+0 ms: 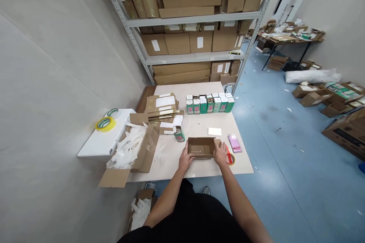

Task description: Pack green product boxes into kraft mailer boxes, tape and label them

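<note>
An open cardboard box [202,155] rests on the table in front of me, its inside bare. My left hand [185,158] grips its left end, fingers closed around the wall. At the right end, my right hand [219,153] is closed on the box's edge beside a small flap. Just right of that hand lie an orange-handled tape dispenser or scissors [229,156] and a tape roll [233,159], partly covered. A small green and white carton [179,134] with its top open stands beyond my left hand. A white card [215,131] lies behind the box.
Green and white cartons [209,105] stand in rows at the table's back. Flattened cardboard boxes [161,108] are stacked at left, near a carton of white paper [131,146]. A pink blurred object [235,143] lies at right. Metal shelving [194,19] rises behind.
</note>
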Available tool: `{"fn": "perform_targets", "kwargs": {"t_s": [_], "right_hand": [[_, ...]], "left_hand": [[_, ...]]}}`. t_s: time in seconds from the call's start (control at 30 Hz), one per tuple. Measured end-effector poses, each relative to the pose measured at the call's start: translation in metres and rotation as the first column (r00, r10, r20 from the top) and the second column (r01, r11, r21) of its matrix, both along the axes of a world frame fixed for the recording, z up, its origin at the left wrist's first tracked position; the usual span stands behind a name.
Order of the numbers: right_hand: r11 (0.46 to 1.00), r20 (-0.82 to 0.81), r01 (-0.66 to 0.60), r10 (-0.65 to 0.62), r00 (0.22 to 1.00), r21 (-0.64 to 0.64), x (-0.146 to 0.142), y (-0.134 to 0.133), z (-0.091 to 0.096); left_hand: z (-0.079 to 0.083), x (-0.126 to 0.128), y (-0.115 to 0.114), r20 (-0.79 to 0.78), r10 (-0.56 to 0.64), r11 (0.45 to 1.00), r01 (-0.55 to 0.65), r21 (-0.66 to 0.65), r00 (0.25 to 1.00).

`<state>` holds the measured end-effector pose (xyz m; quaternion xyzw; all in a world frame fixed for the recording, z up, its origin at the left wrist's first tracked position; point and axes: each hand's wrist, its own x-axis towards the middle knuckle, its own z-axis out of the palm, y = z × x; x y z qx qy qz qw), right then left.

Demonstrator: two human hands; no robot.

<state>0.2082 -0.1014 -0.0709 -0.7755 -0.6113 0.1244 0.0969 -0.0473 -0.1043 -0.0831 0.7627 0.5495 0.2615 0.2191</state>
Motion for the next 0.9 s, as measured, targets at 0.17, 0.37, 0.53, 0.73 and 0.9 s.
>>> {"fn": "perform_targets", "kwargs": {"t_s": [0.17, 0.37, 0.53, 0.73, 0.9], "right_hand": [[0.995, -0.024, -0.091, 0.090, 0.996, -0.036, -0.023, 0.014, 0.018], [0.970, -0.124, -0.244, 0.243, 0.962, 0.014, -0.055, 0.039, 0.035], [0.925, -0.197, -0.352, 0.375, 0.906, 0.142, -0.099, 0.049, 0.044], [0.875, -0.161, -0.464, 0.482, 0.861, 0.135, -0.168, 0.046, 0.055], [0.740, -0.172, -0.610, 0.665, 0.726, 0.284, -0.248, 0.045, 0.067]], "left_hand": [[0.024, -0.020, -0.028, 0.007, 0.060, 0.992, -0.060, 0.110, 0.998], [0.050, -0.050, -0.064, 0.022, 0.179, 0.965, -0.180, 0.192, 0.984], [0.064, -0.077, -0.092, 0.040, 0.322, 0.920, -0.322, 0.221, 0.946], [0.082, -0.121, -0.131, -0.034, 0.405, 0.908, -0.397, 0.131, 0.914], [0.083, -0.158, -0.169, -0.057, 0.512, 0.858, -0.514, -0.013, 0.857]]}}
